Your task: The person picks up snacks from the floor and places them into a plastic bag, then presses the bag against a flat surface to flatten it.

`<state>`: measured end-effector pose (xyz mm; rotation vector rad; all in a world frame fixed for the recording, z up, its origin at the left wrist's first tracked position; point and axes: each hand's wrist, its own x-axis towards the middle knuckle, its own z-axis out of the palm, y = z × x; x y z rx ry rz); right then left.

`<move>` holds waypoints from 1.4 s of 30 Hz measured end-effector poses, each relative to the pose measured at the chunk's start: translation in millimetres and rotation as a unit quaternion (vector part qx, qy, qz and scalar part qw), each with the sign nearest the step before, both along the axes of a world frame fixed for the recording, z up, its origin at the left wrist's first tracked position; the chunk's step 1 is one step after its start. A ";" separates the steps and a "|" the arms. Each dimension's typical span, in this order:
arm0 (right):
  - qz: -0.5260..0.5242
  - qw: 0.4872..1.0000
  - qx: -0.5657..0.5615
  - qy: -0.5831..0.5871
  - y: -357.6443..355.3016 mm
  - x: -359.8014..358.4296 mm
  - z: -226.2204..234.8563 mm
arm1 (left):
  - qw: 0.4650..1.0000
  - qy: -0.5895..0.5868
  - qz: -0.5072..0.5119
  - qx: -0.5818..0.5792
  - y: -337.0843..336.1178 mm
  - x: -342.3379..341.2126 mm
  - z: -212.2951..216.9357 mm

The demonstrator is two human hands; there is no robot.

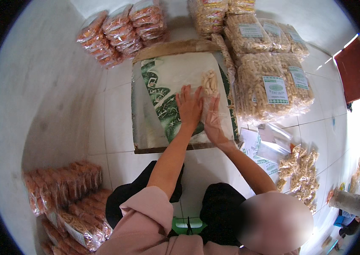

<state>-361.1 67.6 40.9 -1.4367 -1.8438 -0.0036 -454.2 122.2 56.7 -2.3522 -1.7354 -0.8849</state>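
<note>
A clear plastic bag (220, 114) with pale finger-shaped snack sticks (209, 83) at its far end lies on the right part of a low work surface (146, 131). My left hand (189, 107) rests flat beside the bag, fingers spread, the fingertips close to the sticks. Thin plastic crosses my right hand (215, 123), whose fingers stretch out toward the sticks; whether it is inside or under the bag I cannot tell. Beneath both hands is a white sheet with green print (175, 76).
Large packs of pale sticks (256, 87) stand close to the surface's right side. Loose twisted pieces (301, 174) and flat plastic bags (275, 148) lie at right. Reddish-brown packs are stacked at far left (122, 32) and near left (63, 185).
</note>
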 end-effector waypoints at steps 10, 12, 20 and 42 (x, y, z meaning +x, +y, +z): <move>0.155 0.928 -0.326 0.094 -176.9 51.5 60.7 | 0.996 0.032 -0.006 -0.081 15.0 6.1 1.8; 0.073 0.937 -0.324 0.104 -208.0 88.8 64.1 | 0.972 -0.011 0.076 -0.220 32.8 0.8 20.7; -0.412 0.876 -0.087 0.236 -355.2 232.0 70.2 | 0.960 -0.214 -0.183 0.007 -94.7 129.4 68.6; -0.608 0.751 -0.238 0.096 -421.5 155.8 -117.1 | 0.677 -0.229 -0.461 -0.526 -387.4 263.4 -153.4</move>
